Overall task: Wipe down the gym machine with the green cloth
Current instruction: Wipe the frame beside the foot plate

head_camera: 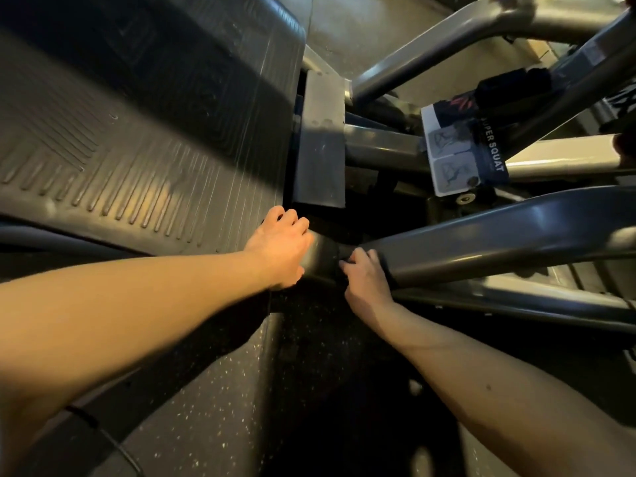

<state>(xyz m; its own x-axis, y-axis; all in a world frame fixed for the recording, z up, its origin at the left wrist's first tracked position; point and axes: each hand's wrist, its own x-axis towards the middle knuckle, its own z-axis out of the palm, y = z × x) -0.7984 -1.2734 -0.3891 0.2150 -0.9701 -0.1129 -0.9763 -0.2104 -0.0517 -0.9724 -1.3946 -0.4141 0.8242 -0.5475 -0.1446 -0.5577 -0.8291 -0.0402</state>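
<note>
Wiping is judged under way: the cloth is gripped on the frame tube by the right hand, the tube clasped at 9 o'clock by the left hand; a stroke toward 3 o'clock is due.

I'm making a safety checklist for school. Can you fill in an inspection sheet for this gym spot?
Surface: speckled rubber floor; ribbed footplate above it.
Job's things: dark cloth against the frame tube; its colour cannot be told in the shadow.
Clutter: nothing seen.
Grippers: left hand grips the frame tube; right hand grips the dark cloth.
Cables: thin black cable, lower left by the left arm.
Surroundings: SUPER SQUAT label; grey bars beyond.
</note>
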